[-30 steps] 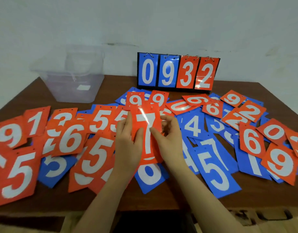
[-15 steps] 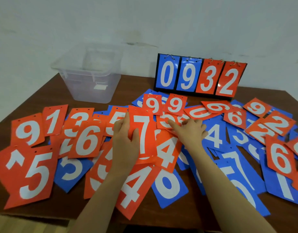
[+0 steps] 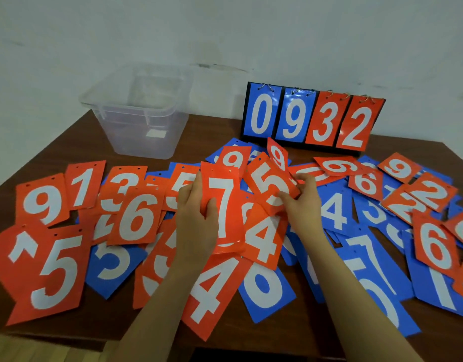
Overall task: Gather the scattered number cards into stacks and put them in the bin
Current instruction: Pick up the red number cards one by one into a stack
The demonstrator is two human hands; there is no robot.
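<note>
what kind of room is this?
Probably a plain indoor room, home or classroom, can't tell which: bare white wall, brown wooden table, tabletop flip scoreboard reading 0932.

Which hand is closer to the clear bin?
The left. The left hand, holding the red 7 card, sits just in front of the bin. The right hand, gripping a red 5 card, is farther right, toward the scoreboard.

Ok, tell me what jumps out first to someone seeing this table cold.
A sprawl of red and blue number cards covers the brown table, with both hands in its middle: the left hand holds a red 7 card, the right hand lifts a red 5 card. Behind stand a clear bin, no cards visible inside, and a flip scoreboard showing 0932.
</note>
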